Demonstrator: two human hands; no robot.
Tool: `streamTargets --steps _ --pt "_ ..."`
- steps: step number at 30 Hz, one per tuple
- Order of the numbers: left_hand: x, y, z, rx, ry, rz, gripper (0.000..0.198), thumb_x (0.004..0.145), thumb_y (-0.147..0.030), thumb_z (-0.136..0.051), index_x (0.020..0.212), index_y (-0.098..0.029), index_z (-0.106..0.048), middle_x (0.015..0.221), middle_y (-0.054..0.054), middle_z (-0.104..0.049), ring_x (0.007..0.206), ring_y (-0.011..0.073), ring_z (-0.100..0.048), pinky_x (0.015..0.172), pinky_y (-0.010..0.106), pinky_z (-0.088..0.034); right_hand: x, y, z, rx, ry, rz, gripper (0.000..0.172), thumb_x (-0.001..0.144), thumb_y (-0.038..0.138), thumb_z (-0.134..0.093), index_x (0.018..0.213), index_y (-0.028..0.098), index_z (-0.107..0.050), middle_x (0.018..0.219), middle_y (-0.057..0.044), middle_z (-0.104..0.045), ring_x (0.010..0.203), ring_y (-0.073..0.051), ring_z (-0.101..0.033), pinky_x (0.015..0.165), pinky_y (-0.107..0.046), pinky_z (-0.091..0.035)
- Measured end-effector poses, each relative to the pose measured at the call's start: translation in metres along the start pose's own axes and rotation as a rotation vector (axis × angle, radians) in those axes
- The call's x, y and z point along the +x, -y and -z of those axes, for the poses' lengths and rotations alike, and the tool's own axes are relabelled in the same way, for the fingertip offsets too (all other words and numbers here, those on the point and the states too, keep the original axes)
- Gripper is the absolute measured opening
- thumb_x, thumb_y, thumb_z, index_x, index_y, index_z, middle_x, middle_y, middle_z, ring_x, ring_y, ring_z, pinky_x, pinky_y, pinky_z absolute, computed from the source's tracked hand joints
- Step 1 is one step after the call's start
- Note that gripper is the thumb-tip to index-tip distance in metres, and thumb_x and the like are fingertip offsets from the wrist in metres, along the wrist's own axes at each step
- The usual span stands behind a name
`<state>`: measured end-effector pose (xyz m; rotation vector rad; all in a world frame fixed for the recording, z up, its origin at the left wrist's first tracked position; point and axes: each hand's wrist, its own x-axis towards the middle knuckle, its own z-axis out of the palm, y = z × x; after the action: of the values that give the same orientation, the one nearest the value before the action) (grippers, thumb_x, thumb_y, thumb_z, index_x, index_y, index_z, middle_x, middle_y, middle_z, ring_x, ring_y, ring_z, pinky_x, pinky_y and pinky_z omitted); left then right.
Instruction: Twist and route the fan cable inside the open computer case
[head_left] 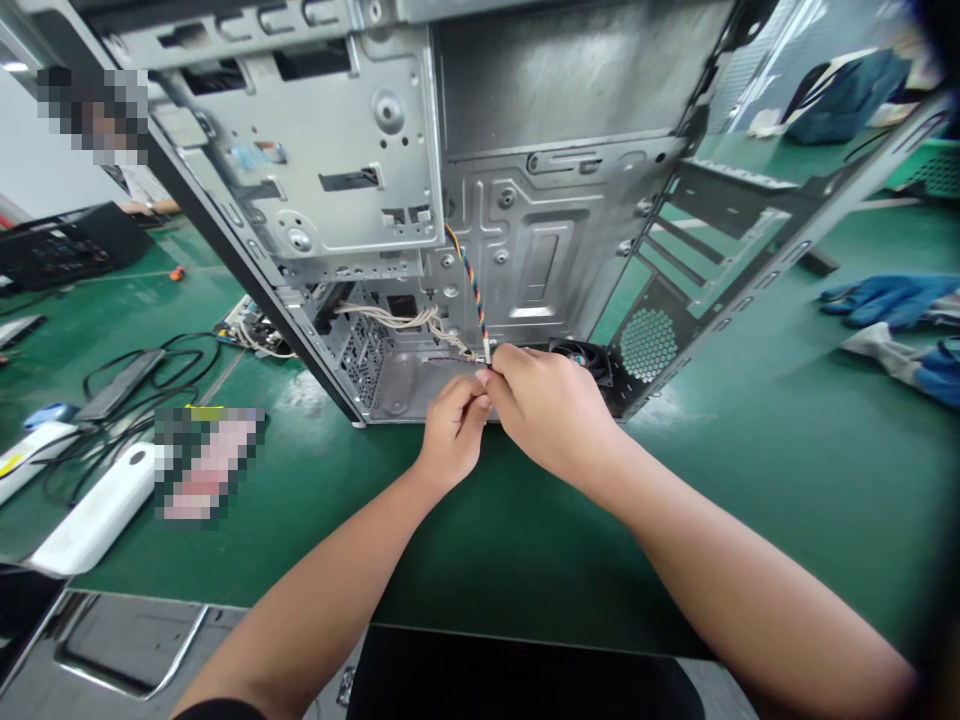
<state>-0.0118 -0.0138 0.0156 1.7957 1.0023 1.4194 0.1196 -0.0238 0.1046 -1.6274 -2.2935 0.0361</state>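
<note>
An open computer case [555, 250] with a bare metal interior stands in front of me. A twisted multicoloured cable [474, 285] hangs down inside it, and its whitish lower end runs into the closed fingers of my right hand [551, 400]. My left hand [454, 430] is pinched shut right against the right fingertips; what lies between its fingers is hidden. Behind the hands, a bundle of whitish wires [397, 318] crosses the lower part of the case. Just past my right hand sits a black fan [589, 360] at the case floor.
On the green table [750, 500] at left lie black cables [142, 400], a white power strip [97, 510] and a blurred-out pinkish item [214, 465]. Blue gloves [892, 300] lie at right. A dark bag [847, 100] and a green basket [926, 168] are farther back.
</note>
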Motion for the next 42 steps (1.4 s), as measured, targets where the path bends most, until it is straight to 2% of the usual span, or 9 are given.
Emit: streamTargets --steps 8,13,17,22,31,35,42 --pt "-0.0012 -0.0046 0.0002 0.057 -0.011 -0.052 0.034 0.094 -0.04 -0.047 0.069 -0.019 -0.049 0.067 0.0 -0.048 0.064 0.0136 -0.042 0.064 0.028 -0.033 0.0013 -0.0025 -0.0005 0.022 0.0 0.008 0.022 0.095 0.024 -0.04 0.087 0.015 -0.059 0.078 -0.007 -0.066 0.065 -0.016 -0.057 0.053 -0.029 -0.02" --pt "-0.0006 -0.0027 0.0018 -0.019 0.035 0.017 0.031 0.093 -0.04 -0.051 0.07 -0.018 -0.052 0.067 0.0 -0.048 0.063 0.0127 -0.042 0.063 0.027 -0.034 0.0024 -0.0044 -0.0011 0.03 0.008 0.008 0.023 0.095 0.025 -0.04 0.086 0.015 -0.059 0.078 -0.007 -0.066 0.067 -0.017 -0.058 0.054 -0.029 -0.021" --pt "-0.0011 -0.0023 0.0017 -0.036 0.012 0.025 0.028 0.09 -0.037 -0.056 0.07 -0.017 -0.056 0.066 -0.001 -0.047 0.062 0.0122 -0.041 0.06 0.026 -0.033 0.0025 -0.0053 -0.0004 0.062 -0.008 -0.003 0.022 0.093 0.025 -0.042 0.083 0.016 -0.059 0.077 -0.006 -0.065 0.067 -0.016 -0.057 0.054 -0.029 -0.022" --pt "-0.0041 -0.0019 -0.0002 -0.126 -0.021 0.079 0.02 0.088 -0.035 -0.059 0.08 -0.018 -0.055 0.067 -0.001 -0.051 0.057 0.0101 -0.042 0.055 0.024 -0.033 0.0037 -0.0057 -0.0004 0.087 -0.025 -0.012 0.022 0.092 0.026 -0.044 0.081 0.016 -0.06 0.073 -0.005 -0.064 0.065 -0.016 -0.056 0.054 -0.029 -0.022" --pt "-0.003 -0.0049 -0.0007 -0.216 -0.031 0.127 0.023 0.086 -0.037 -0.063 0.076 -0.018 -0.054 0.06 -0.003 -0.049 0.052 0.0079 -0.039 0.049 0.023 -0.028 0.0038 -0.006 0.0008 0.071 -0.031 -0.014 0.024 0.093 0.026 -0.044 0.081 0.016 -0.061 0.072 -0.005 -0.063 0.063 -0.015 -0.055 0.054 -0.028 -0.021" --pt "0.0006 -0.0012 0.001 -0.345 0.049 0.219 0.028 0.083 -0.04 -0.067 0.073 -0.018 -0.053 0.055 -0.006 -0.043 0.047 0.0064 -0.035 0.046 0.023 -0.025 0.0041 -0.0061 0.0023 0.032 -0.004 -0.012 0.024 0.094 0.026 -0.043 0.084 0.015 -0.061 0.074 -0.006 -0.064 0.065 -0.016 -0.057 0.054 -0.028 -0.022" --pt "0.0044 0.0034 0.0021 -0.742 0.228 0.394 0.034 0.076 -0.036 -0.075 0.07 -0.016 -0.048 0.059 -0.007 -0.046 0.043 0.002 -0.034 0.046 0.02 -0.024 0.002 -0.003 0.0005 -0.091 0.018 0.024 0.024 0.095 0.026 -0.04 0.092 0.014 -0.061 0.078 -0.009 -0.067 0.067 -0.02 -0.062 0.053 -0.029 -0.023"
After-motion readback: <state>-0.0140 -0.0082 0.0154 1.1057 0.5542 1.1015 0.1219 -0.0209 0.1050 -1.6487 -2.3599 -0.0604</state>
